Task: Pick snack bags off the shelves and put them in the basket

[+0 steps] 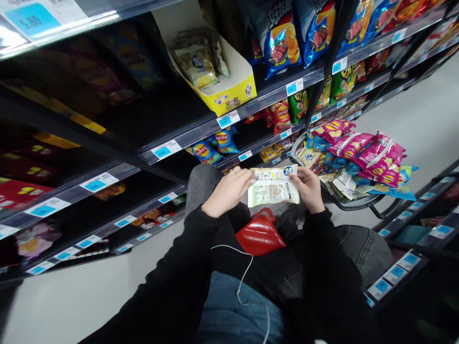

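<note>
Both of my hands hold one pale snack packet (273, 191) in front of my knees, its printed back turned up toward me. My left hand (229, 188) pinches the packet's left end. At the opposite end, my right hand (309, 187) grips it with the thumb on top. Above, on a shelf, sits a yellow display box (234, 98) with several small packets (196, 64) in its back part. To my right stands a cart basket (339, 205) heaped with pink chip bags (382, 157), blue bags and small pale packets.
Shelves with price tags (229, 119) run along my left and ahead. Blue chip bags (281, 40) stand right of the yellow box. A red plastic stool (260, 233) shows between my legs. A white cable (244, 279) hangs over my lap. Another shelf (398, 274) borders the right.
</note>
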Demonstrator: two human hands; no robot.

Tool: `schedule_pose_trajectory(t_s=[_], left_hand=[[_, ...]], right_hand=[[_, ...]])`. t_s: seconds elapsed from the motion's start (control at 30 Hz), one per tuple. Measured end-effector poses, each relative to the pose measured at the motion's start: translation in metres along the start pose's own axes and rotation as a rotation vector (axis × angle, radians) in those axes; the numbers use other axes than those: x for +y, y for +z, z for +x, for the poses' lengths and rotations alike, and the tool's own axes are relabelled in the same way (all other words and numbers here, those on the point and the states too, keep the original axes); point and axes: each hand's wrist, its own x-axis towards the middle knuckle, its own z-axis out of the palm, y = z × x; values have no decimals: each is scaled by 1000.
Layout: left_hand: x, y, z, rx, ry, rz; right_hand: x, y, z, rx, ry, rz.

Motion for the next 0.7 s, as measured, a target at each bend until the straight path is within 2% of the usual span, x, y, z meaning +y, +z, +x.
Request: schedule_pose_trajectory(t_s=[0.07, 0.13, 0.23, 0.3, 0.33, 0.4, 0.5, 0.6, 0.7], left_hand=[[1, 8, 0, 100, -49, -214], [3, 19, 0, 195, -184, -483], [7, 32, 0, 159, -432, -942], [9, 36, 1, 134, -525, -1150], [9, 36, 1, 161, -545, -1197], [8, 36, 1, 285, -548, -1190], [6, 33, -1, 466, -494, -984], [3, 31, -3, 475, -437, -769], [-1, 29, -2, 423, -474, -839]], right_hand=[[1, -2, 0, 10, 7, 21], [3, -3, 0, 24, 10, 25], [6, -6, 0, 33, 18, 22], [8, -8, 1, 17, 22, 21], [9, -8, 1, 2, 19, 15], [11, -10, 2, -61, 10, -9], [13, -10, 4, -189, 35, -59], [13, -7, 3, -185, 76, -125], [13, -4, 2, -69, 65, -207]])
